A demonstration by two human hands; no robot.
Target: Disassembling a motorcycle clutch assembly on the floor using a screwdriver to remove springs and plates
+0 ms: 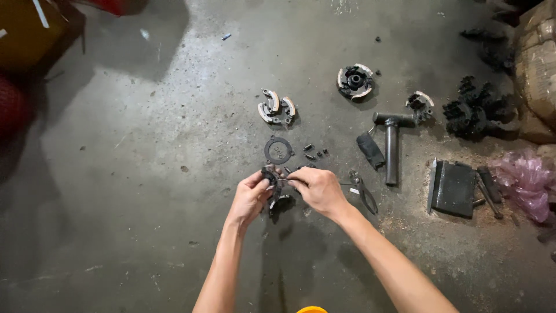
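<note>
Two bare hands meet over a grimy concrete floor (145,174), both closed on one small dark clutch part (274,194) held between them just above the ground. The left hand (250,197) has its grip pinched on the upper end of that part, thumb and fingertips pressed together on it, while the right hand (318,188) pinches it from the 3 o'clock side, its fingers curled in tight; what exactly sits under the fingertips is too small to tell. At 12 o'clock from the hands, just beyond them, a flat dark ring plate (278,150) lies on the floor, with a few small black bolts (315,153) scattered at about 1 o'clock. Farther out at 12 o'clock lies a set of pale-lined clutch shoes (276,107). At 3 o'clock, just beside the right hand, a pair of pliers (364,194) rests on the floor. Beyond that, at 2 o'clock, lies a dark T-shaped socket wrench (392,145), with a short black grip sleeve (370,150) beside it. A round clutch assembly (355,80) with pale linings sits well apart at 1 o'clock. Toward 3 o'clock, far out, lie a flat dark metal block (453,188) and a crumpled pink plastic bag (524,179).
</note>
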